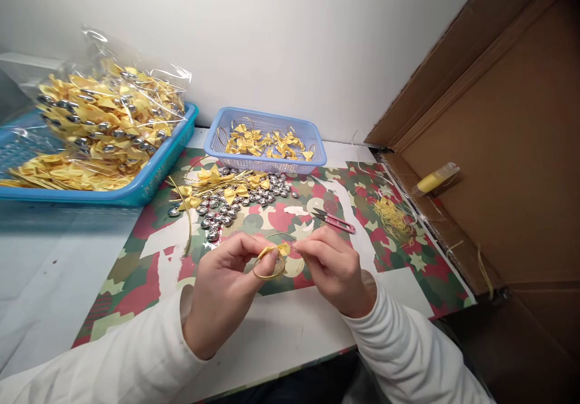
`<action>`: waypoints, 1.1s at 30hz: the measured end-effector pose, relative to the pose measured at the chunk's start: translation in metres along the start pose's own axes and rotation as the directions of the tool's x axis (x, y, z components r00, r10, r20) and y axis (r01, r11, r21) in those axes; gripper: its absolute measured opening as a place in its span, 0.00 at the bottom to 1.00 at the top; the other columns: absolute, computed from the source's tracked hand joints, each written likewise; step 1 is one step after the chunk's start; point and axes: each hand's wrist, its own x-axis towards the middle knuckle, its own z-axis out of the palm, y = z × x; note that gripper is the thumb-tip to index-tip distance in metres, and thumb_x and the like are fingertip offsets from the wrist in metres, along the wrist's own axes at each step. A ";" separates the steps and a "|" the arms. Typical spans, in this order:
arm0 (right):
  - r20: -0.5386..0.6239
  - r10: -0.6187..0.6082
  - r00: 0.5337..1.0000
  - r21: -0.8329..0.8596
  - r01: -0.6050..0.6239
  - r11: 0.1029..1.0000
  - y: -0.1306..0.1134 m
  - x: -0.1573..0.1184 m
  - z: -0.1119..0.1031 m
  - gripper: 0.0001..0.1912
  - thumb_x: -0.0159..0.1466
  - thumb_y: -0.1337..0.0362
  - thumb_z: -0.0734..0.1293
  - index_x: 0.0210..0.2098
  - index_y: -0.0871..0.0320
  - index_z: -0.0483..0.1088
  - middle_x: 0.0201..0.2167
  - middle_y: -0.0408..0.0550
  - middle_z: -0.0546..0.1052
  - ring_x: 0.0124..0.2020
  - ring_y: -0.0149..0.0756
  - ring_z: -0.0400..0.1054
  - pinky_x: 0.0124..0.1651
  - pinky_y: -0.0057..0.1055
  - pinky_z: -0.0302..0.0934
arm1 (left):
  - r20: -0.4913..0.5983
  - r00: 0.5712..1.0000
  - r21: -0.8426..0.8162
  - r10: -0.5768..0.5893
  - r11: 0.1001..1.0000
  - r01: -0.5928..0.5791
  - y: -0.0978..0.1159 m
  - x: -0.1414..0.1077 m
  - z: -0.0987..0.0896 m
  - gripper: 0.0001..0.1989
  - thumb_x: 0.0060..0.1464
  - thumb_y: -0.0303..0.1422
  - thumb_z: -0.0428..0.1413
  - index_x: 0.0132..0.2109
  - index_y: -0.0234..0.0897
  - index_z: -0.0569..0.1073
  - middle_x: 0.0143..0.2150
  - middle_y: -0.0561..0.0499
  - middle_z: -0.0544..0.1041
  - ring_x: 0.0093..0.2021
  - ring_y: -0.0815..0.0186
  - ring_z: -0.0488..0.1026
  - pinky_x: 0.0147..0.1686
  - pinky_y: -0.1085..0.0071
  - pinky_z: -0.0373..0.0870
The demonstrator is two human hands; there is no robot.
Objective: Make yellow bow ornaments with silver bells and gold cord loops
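Two blue baskets (90, 196) stand on the counter (294, 325). The larger, at left, holds a clear bag (179, 76) stuffed with yellow bows (106, 97) and silver beads (120, 133); the smaller basket (267, 163) holds a loose heap of looped bows (247, 143). Above the counter's near part, the left hand's (231, 277) grip pinches a small, folded yellow bow (283, 249) with a curled gold cord (270, 276). The right hand's (333, 268) grip is closed beside it, contents too small to tell.

Between the pink-handled metal snips (336, 221) and the tangled yellow thread (394, 219), the red-and-green camouflage-patterned sheet (136, 290) offers a passage. Beyond the left hand (229, 283), shiny silver beads (222, 213) and a small blue perforated plastic basket (267, 163) block the way; leftward stands a larger blue plastic basket (113, 197).
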 end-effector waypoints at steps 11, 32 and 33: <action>-0.011 0.250 0.968 0.306 -0.235 0.923 -0.004 0.001 0.012 0.06 0.63 0.74 0.68 0.32 0.58 0.72 0.26 0.44 0.74 0.28 0.28 0.65 0.30 0.26 0.61 | 0.000 1.000 -0.042 -0.030 0.999 0.030 0.000 -0.003 0.003 0.05 0.50 0.30 0.63 0.28 0.38 0.76 0.26 0.53 0.76 0.31 0.68 0.75 0.32 0.74 0.71; 0.061 0.300 0.952 0.439 -0.296 0.849 -0.011 0.004 0.008 0.06 0.61 0.65 0.71 0.28 0.58 0.73 0.22 0.44 0.76 0.24 0.30 0.67 0.29 0.29 0.65 | 0.220 0.831 -0.370 -0.511 0.745 0.556 0.000 0.015 0.002 0.22 0.34 0.40 0.72 0.22 0.35 0.67 0.18 0.58 0.67 0.21 0.75 0.62 0.22 0.79 0.65; 0.062 0.311 0.949 0.435 -0.306 0.847 -0.011 0.004 0.009 0.07 0.61 0.64 0.71 0.27 0.58 0.73 0.21 0.44 0.75 0.24 0.29 0.67 0.29 0.29 0.65 | 0.230 0.832 -0.351 -0.505 0.754 0.555 -0.001 0.015 0.002 0.22 0.34 0.41 0.72 0.22 0.35 0.66 0.18 0.58 0.67 0.21 0.75 0.63 0.22 0.79 0.64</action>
